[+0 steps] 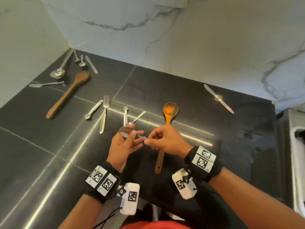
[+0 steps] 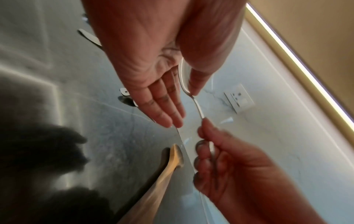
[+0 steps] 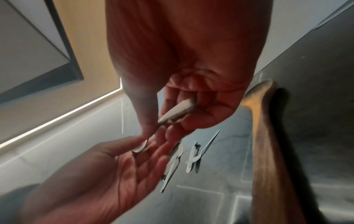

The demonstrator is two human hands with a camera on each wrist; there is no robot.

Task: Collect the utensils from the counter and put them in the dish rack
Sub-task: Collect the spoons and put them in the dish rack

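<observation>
Both hands meet above the dark surface (image 1: 49, 146) on one metal spoon (image 1: 126, 131). The left hand (image 1: 123, 146) lies palm up with its fingers nearly straight and its thumb pressed on the spoon's neck, so the bowl sits pinched against the fingers; most of the bowl is covered by the thumb in the left wrist view. The right hand (image 1: 166, 140) has its fingers curled round the spoon's handle, whose tip shows only in the right wrist view. Beneath the right hand lies a wooden spoon (image 1: 170, 111), its shaft partly hidden by that hand. Just beyond the left hand's fingers rest a teaspoon (image 1: 137, 119) and a small measuring spoon (image 1: 125, 115), their near ends covered by the held spoon. Farther to that hand's left lie a fork (image 1: 104, 113) and a second measuring spoon (image 1: 93, 109). Well beyond the right hand, a knife (image 1: 218, 98) lies by the wall. At the right edge something pale (image 1: 297, 146) is cut off, too little of it showing to identify.
</observation>
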